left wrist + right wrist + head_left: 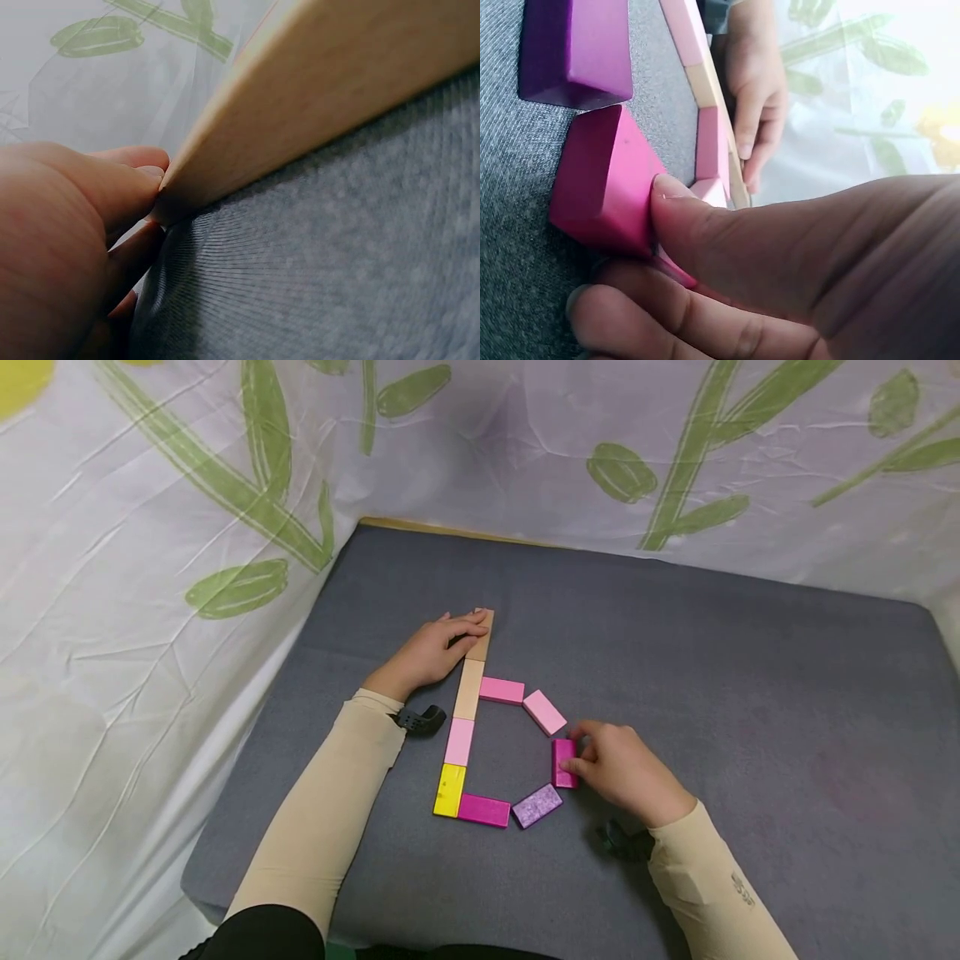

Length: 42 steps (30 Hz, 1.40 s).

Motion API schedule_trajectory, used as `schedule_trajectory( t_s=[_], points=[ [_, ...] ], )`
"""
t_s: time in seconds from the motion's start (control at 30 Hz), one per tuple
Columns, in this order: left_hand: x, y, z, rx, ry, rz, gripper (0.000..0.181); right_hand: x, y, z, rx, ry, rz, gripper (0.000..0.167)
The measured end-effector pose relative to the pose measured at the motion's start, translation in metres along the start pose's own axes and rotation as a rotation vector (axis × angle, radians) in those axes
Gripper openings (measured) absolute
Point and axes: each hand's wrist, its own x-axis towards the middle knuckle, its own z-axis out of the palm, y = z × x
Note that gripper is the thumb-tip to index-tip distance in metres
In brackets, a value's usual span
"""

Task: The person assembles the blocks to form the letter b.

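Note:
In the head view my left hand (433,652) rests on the far plain wooden block (477,648), its fingers fairly straight across the top. The left wrist view shows my thumb touching that block's corner (247,112). My right hand (624,770) pinches a magenta block (564,763); the right wrist view has the thumb on its top and fingers along its outer side. Beyond it lie a light pink block (544,712) and a pink block (502,690). Nearer me is a speckled purple block (537,806), close to the magenta one.
Below the wooden blocks, the straight column continues with a pale pink block (460,742) and a yellow block (450,790). Another magenta block (483,810) adjoins the yellow one. All lie on a grey cloth-covered table (712,693), with leaf-printed curtains (525,460) behind and left.

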Motion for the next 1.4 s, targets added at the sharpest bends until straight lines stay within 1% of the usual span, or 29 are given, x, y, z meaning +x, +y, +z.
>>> schedule_trajectory(
  t_s=[0.3,0.57,0.7,0.8,0.87,0.93,1.03,1.1,1.23,1.3,1.4],
  points=[
    [-0.001,0.0,0.001,-0.014,0.015,-0.016,0.039,0.004,0.004,0.001,0.015,0.025,-0.029,0.028],
    [-0.001,0.0,0.0,-0.016,0.016,-0.013,0.039,0.005,0.005,0.001,0.023,0.026,-0.038,0.03],
    [0.0,0.0,0.0,-0.014,0.013,-0.012,0.039,0.001,0.004,-0.001,0.022,0.035,-0.002,0.037],
    [0.001,0.001,0.0,-0.014,0.004,-0.018,0.039,-0.009,0.002,-0.003,0.001,0.051,0.046,0.034],
    [0.002,0.002,0.0,-0.014,-0.002,-0.021,0.039,-0.016,0.0,-0.003,-0.019,0.041,0.061,0.033],
    [0.003,0.002,0.0,-0.021,-0.002,-0.021,0.039,-0.023,-0.003,-0.003,-0.034,0.013,0.057,0.037],
    [0.004,0.002,-0.001,-0.022,-0.001,-0.014,0.039,-0.029,-0.008,0.001,-0.044,-0.039,0.021,0.044],
    [0.003,0.002,-0.001,-0.018,-0.002,-0.013,0.039,-0.03,-0.012,0.006,-0.047,-0.059,-0.001,0.049],
    [0.001,0.003,-0.001,-0.019,-0.004,-0.023,0.039,-0.031,-0.018,0.014,-0.063,-0.061,-0.024,0.057],
    [0.0,0.003,-0.001,-0.023,-0.004,-0.031,0.04,-0.03,-0.019,0.017,-0.075,-0.055,-0.02,0.057],
    [-0.001,0.003,0.0,-0.024,-0.003,-0.038,0.04,-0.03,-0.02,0.019,-0.092,-0.051,-0.005,0.053]
  ],
)
